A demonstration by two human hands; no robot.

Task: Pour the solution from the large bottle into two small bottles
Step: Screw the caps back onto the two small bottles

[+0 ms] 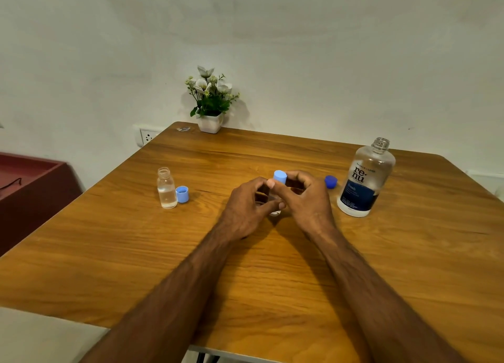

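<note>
The large clear bottle (365, 177) with a dark blue label stands uncapped at the right of the table; its dark blue cap (330, 181) lies just left of it. A small clear bottle (166, 188), uncapped and partly filled, stands at the left with its light blue cap (182, 194) lying beside it. At the table's middle, my left hand (246, 208) grips a second small bottle (275, 212), mostly hidden by my fingers. My right hand (302, 196) pinches the light blue cap (280, 176) on top of that bottle.
A white pot of artificial flowers (210, 100) stands at the table's far edge by the wall. A wall socket (148, 136) sits behind the far left corner. A dark red cabinet (30, 188) is to the left of the wooden table (272, 267).
</note>
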